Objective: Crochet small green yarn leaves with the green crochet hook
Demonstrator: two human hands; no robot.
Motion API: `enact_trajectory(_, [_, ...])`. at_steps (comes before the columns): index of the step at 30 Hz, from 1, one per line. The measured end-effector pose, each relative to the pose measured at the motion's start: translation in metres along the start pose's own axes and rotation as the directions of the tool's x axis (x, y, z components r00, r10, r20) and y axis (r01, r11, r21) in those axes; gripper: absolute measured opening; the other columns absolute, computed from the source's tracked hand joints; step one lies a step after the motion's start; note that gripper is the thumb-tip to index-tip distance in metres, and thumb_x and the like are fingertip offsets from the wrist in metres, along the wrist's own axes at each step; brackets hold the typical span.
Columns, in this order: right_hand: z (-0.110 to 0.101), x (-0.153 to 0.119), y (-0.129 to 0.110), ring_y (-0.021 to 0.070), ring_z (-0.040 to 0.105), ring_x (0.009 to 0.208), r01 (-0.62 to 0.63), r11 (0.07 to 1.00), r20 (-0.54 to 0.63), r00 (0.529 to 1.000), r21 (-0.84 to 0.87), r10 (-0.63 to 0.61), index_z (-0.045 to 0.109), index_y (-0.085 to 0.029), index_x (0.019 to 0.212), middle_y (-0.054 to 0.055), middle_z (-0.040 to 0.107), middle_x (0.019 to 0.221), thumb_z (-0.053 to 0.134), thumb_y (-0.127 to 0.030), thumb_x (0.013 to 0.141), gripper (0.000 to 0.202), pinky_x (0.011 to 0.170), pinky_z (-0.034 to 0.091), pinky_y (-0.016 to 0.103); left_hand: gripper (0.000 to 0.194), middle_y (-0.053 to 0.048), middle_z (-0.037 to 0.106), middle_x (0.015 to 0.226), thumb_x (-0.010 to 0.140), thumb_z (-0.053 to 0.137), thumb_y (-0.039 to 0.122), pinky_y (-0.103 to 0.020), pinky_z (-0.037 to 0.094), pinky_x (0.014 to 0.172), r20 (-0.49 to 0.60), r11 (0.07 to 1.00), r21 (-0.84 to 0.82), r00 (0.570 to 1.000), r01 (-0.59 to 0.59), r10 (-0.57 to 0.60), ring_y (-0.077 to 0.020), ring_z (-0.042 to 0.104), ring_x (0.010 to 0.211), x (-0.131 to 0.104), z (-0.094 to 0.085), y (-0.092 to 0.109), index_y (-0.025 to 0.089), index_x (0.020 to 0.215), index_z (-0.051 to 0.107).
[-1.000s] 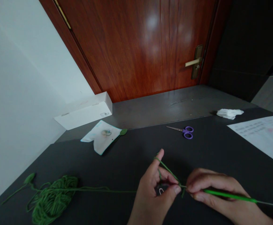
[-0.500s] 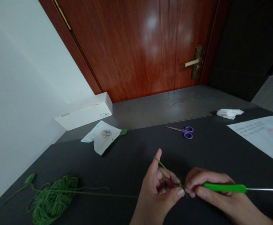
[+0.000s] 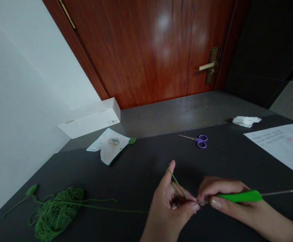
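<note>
My left hand [image 3: 170, 205] has its index finger raised with green yarn [image 3: 178, 183] looped over it, while its thumb and other fingers pinch the work at the hook's tip. My right hand [image 3: 229, 198] grips a green-handled crochet hook [image 3: 242, 196], whose other metal end points right. The small piece between my fingertips is mostly hidden. A strand runs left from my left hand to a green yarn skein [image 3: 59, 211]. Beside the skein lies a small green crocheted piece [image 3: 32, 190] with a stem.
Purple scissors [image 3: 200, 141] lie beyond my hands. Left of them are a white cloth-like sheet [image 3: 111, 151] and a green leaf piece [image 3: 132, 140]. A white box [image 3: 93, 122] stands by the wall. Crumpled tissue [image 3: 246, 121] and printed paper [image 3: 282, 144] are at the right.
My right hand has turned slightly, and the hook's far end has risen. The hook's near tip now shows between my hands. My left hand has shifted slightly right.
</note>
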State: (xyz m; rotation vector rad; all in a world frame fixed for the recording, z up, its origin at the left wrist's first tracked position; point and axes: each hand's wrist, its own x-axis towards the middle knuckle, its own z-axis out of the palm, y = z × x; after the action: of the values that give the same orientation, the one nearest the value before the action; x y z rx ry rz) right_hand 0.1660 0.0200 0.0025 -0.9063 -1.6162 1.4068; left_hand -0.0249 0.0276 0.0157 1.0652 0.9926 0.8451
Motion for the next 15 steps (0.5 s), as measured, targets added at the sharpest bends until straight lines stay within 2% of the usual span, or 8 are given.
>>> enact_trajectory(2, [-0.001, 0.000, -0.001, 0.0196, 0.064, 0.085, 0.040, 0.997, 0.017, 0.999, -0.060, -0.039, 0.072, -0.023, 0.093, 0.005, 0.067, 0.091, 0.060, -0.033, 0.088, 0.017, 0.076, 0.048, 0.032, 0.094, 0.002, 0.066, 0.068, 0.066, 0.072, 0.007, -0.024, 0.039, 0.058, -0.006, 1.000, 0.026, 1.000, 0.011, -0.011, -0.0109, 0.056, 0.060, 0.000, 0.000, 0.001, 0.017, 0.147, 0.024])
enact_trajectory(5, [0.001, 0.001, 0.002, 0.0214, 0.063, 0.094, 0.068, 0.996, 0.012, 0.998, -0.058, -0.067, 0.071, -0.024, 0.097, 0.006, 0.068, 0.097, 0.063, -0.030, 0.086, 0.015, 0.082, 0.049, 0.035, 0.093, 0.002, 0.065, 0.067, 0.066, 0.072, 0.009, -0.024, 0.038, 0.058, -0.020, 0.999, 0.044, 1.000, 0.015, -0.014, -0.0105, 0.056, 0.059, -0.001, 0.000, 0.004, 0.017, 0.146, 0.026])
enact_trajectory(10, [0.008, 0.003, 0.021, 0.0173, 0.066, 0.078, 0.151, 0.988, -0.032, 0.988, 0.038, -0.149, 0.071, -0.023, 0.094, 0.004, 0.069, 0.085, 0.067, -0.021, 0.083, 0.012, 0.069, 0.053, 0.029, 0.099, 0.003, 0.062, 0.068, 0.067, 0.072, 0.009, -0.024, 0.039, 0.055, -0.061, 0.999, 0.035, 0.997, -0.038, 0.040, -0.0115, 0.054, 0.059, -0.001, 0.002, 0.002, 0.019, 0.148, 0.018])
enact_trajectory(15, [0.012, 0.003, 0.034, 0.0188, 0.066, 0.079, 0.270, 0.962, -0.101, 0.959, 0.031, -0.266, 0.073, -0.024, 0.092, 0.005, 0.070, 0.082, 0.071, -0.019, 0.079, 0.014, 0.067, 0.053, 0.029, 0.107, 0.001, 0.062, 0.079, 0.061, 0.075, 0.007, -0.025, 0.043, 0.061, -0.053, 0.994, -0.022, 0.993, -0.109, 0.108, -0.0124, 0.057, 0.067, 0.003, 0.001, -0.008, 0.023, 0.149, 0.015])
